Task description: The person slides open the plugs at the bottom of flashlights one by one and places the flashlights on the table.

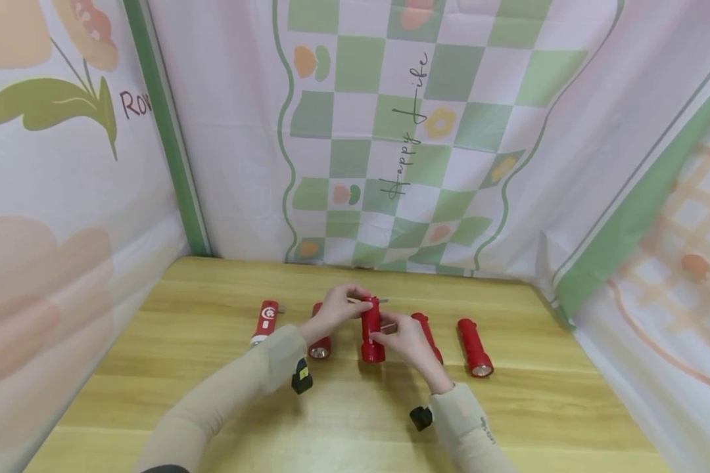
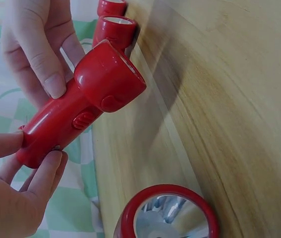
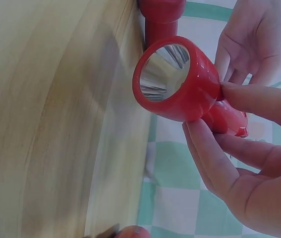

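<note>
In the head view, a person is holding a red flashlight (image 1: 369, 322) in both hands, over the middle of the wooden table (image 1: 343, 420). The left arm, in a tan sleeve (image 1: 231, 391), is slanting up from the lower left. The left hand (image 1: 336, 305) is bending over at the far end of the red flashlight, and its thumb and fingertips are pinching that thin end from both sides. The right arm is slanting in from the lower right. The right hand (image 1: 406, 339) is gripping closer to the big front end, with its thumb on one side and fingers on the other. That front end is pointing back toward the person, and its shiny bowl is showing in the right wrist view. A white-fronted flashlight (image 1: 266, 322) is lying at the far left. A second flashlight (image 1: 323, 343) is partly hiding behind the left hand, a third flashlight (image 1: 428, 334) is partly hiding behind the right hand, and a fourth flashlight (image 1: 473, 345) is lying at the far right.
</note>
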`<state>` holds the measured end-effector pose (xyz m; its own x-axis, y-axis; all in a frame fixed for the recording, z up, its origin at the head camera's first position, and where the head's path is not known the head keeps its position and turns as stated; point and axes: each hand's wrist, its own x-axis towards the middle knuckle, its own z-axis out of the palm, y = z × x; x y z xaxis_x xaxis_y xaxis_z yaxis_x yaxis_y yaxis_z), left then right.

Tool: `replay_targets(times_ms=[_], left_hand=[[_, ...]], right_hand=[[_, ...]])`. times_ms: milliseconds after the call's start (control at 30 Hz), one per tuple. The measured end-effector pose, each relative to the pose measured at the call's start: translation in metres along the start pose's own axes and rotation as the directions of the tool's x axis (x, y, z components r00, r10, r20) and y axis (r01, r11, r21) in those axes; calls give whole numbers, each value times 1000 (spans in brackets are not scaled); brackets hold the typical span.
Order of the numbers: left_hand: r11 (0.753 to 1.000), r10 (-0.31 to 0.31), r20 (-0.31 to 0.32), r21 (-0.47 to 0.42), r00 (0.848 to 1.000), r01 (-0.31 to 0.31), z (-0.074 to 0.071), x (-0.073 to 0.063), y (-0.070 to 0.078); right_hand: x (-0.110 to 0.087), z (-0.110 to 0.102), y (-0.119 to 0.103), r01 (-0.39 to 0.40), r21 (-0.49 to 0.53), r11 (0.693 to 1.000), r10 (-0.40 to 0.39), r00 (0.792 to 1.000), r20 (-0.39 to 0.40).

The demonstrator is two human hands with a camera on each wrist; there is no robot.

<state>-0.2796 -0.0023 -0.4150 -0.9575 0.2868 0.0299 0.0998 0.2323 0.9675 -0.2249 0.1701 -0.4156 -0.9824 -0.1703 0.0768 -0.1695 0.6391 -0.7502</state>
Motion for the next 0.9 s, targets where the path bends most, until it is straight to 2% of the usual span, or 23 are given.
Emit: replay_targets(times_ms=[133, 367, 600, 900], left_hand=[[1000, -9, -1, 4, 1000, 9, 1, 2, -3], [1000, -25, -2, 0, 1000, 25, 1, 5, -5], [1000, -23, -8, 16, 1000, 23, 1, 7, -6], [998, -65, 6, 7, 998, 65, -1, 12, -11]], right_hand=[[-1, 1, 1, 41, -2, 999, -41, 999, -13], [1, 2, 1, -13, 6, 1000, 13, 1000, -10], [2, 3, 2, -13, -5, 1000, 13, 1000, -11], [3, 5, 3, -50, 10, 999, 50, 999, 2]])
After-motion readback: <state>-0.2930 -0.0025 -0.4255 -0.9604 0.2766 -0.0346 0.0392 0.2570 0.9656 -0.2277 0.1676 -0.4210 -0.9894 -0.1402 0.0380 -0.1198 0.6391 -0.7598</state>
